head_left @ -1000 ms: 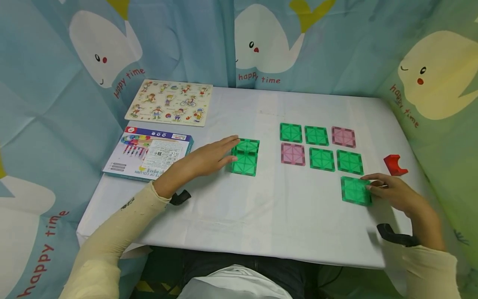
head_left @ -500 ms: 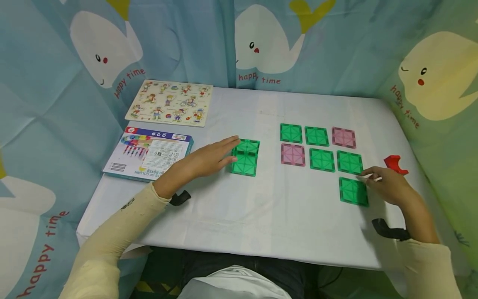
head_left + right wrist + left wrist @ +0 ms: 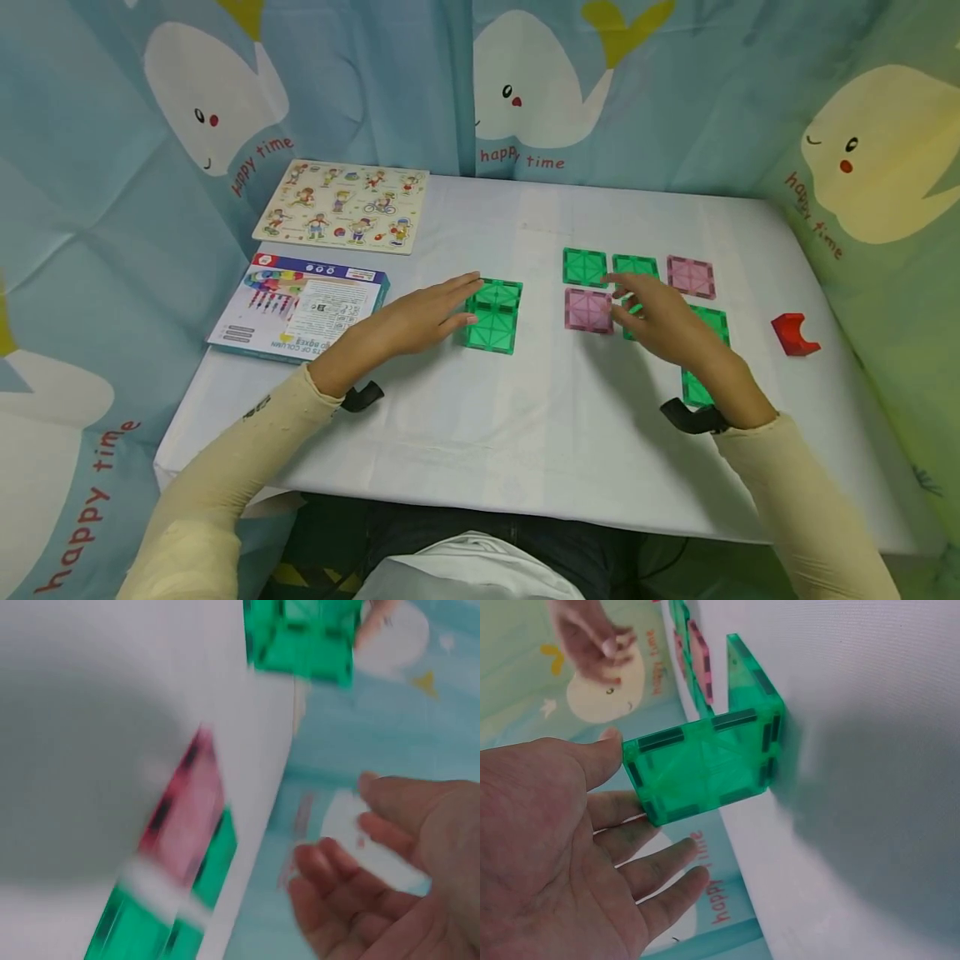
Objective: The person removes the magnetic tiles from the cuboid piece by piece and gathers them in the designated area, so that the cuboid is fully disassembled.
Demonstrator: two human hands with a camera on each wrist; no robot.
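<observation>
Two green magnetic tiles [image 3: 492, 330] stand joined at an angle left of the table's middle. In the left wrist view one tile [image 3: 705, 771] is nearest the palm, and its partner [image 3: 748, 682] turns off from the far edge. My left hand [image 3: 416, 318] holds the nearer tile, thumb and forefinger at its edge, other fingers loosely extended. My right hand [image 3: 660, 321], fingers loosely bent and empty, hovers above the laid-out tiles. Beneath or beside it are a pink tile [image 3: 585, 311] and a green tile [image 3: 584, 267]; other green tiles are partly hidden by the hand and forearm.
Another pink tile [image 3: 691, 277] lies at the back of the group. A red notched block [image 3: 793, 336] lies near the right edge. On the left are a toy box [image 3: 330, 308] and a picture puzzle board [image 3: 341, 207]. Printed curtains [image 3: 420, 92] enclose the table.
My right hand has left the front green tile at the right and moved left over the group. That tile sits slightly further left than before. My left hand stays at the standing tiles.
</observation>
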